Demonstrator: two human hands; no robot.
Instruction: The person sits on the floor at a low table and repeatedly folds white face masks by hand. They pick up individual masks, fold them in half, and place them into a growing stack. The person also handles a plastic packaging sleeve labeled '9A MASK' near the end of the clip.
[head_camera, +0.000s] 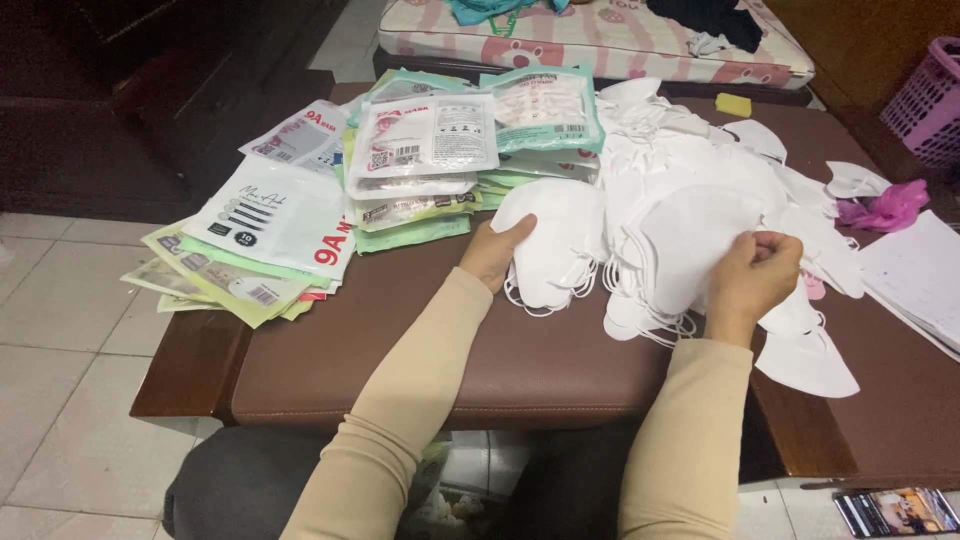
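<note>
Resting hand: the left hand (497, 252) lies at the centre of the view, fingers laid flat and slightly spread along the left edge of a small stack of white masks (552, 240), thumb tucked under the edge; it touches the stack but does not lift it.
Pinching hand: the right hand (752, 278), toward 3 o'clock from the left, has its fingers curled in and pressed together on the top layer of the big heap of white masks (690, 190); fingertips nip the fabric at the upper edge of the hand.
Sleeves: both forearms wear beige sleeves (400, 410) that come up from 6 o'clock.
Small stack: folded white masks with ear loops hanging out at the lower edge, just beside the heap and touching it.
Heap: loose white masks piled from the centre out to 2 o'clock, a few strays lying apart at 3 and 4 o'clock.
Surface: a brown padded table (480, 350) with a wooden rim carries everything.
Packets: flat printed pouches (425, 145) in white and green, fanned and stacked from 9 to 12 o'clock, just beside the left hand.
Pink scrap: a crumpled pink bag (888, 208) at 3 o'clock, near the heap's far edge.
Papers: white sheets (915, 275) at the right border.
Yellow block: a small yellow pad (733, 105) at 1 o'clock, beyond the heap.
Phone: a handset (897, 510) on the floor tiles at 5 o'clock.
</note>
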